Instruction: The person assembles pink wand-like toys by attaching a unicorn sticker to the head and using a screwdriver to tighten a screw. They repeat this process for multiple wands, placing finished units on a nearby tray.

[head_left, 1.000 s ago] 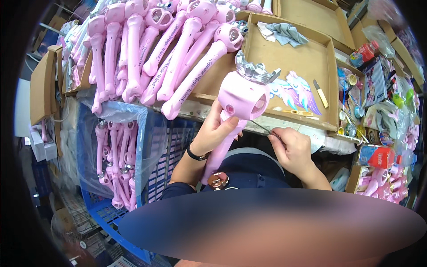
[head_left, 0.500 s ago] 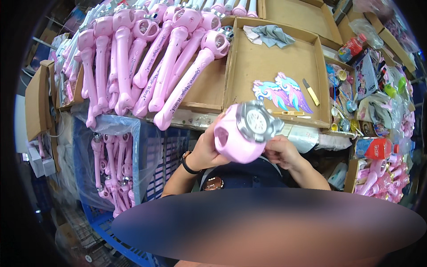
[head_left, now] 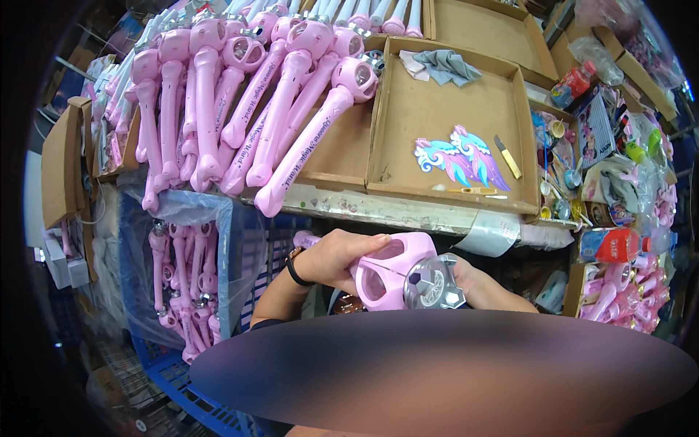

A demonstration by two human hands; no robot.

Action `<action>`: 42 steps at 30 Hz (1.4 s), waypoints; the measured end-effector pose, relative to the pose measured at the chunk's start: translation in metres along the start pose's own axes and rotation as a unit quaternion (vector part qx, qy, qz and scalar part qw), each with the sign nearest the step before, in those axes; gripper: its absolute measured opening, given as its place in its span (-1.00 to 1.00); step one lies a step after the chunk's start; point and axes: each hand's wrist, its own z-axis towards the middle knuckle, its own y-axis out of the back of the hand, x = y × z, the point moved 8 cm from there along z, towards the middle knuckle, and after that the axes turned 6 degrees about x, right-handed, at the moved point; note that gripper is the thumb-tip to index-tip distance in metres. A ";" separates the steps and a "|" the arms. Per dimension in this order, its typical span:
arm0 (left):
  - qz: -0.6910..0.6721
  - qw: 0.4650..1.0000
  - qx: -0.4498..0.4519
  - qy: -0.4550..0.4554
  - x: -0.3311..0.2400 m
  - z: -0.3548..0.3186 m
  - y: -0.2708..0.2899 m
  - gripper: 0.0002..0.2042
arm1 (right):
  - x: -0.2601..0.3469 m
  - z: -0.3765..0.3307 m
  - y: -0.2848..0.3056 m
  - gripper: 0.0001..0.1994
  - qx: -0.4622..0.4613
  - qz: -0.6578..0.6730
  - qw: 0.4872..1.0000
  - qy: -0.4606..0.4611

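A pink toy wand (head_left: 395, 271) lies sideways in front of my body, its round openwork head turned to the right. My left hand (head_left: 335, 256) is wrapped round it just behind the head, and a bit of the pink handle shows beyond my wrist. At the right end of the head sits a shiny silver cap (head_left: 435, 282) with a clear round piece in it. My right hand (head_left: 482, 282) is closed at the far edge of this cap, its fingertips partly hidden behind it.
Several pink wands (head_left: 273, 116) lie piled at the back left. A cardboard tray (head_left: 444, 102) holds a grey cloth (head_left: 445, 67), winged cut-outs (head_left: 466, 162) and a yellow-handled knife (head_left: 508, 157). A blue crate (head_left: 233, 269) with more wands stands left; bottles and paint pots crowd the right.
The wand has come down toward my body and turned, so its silver cap now points right and its openings show. Both hands moved down with it; the right now touches the cap.
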 end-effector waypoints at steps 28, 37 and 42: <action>-0.465 0.822 -0.318 0.085 0.055 0.010 0.036 -0.59 | 0.241 -0.015 -0.113 -0.86 -0.305 -0.869 0.231 0.315; -0.507 0.818 -0.269 0.016 0.045 0.017 0.045 -0.32 | 0.243 -0.131 -0.155 -0.83 -0.288 -0.681 0.377 0.558; -0.579 0.747 -0.325 0.037 0.058 0.022 0.060 0.11 | 0.215 -0.155 -0.124 -0.77 -0.002 -0.300 0.594 0.747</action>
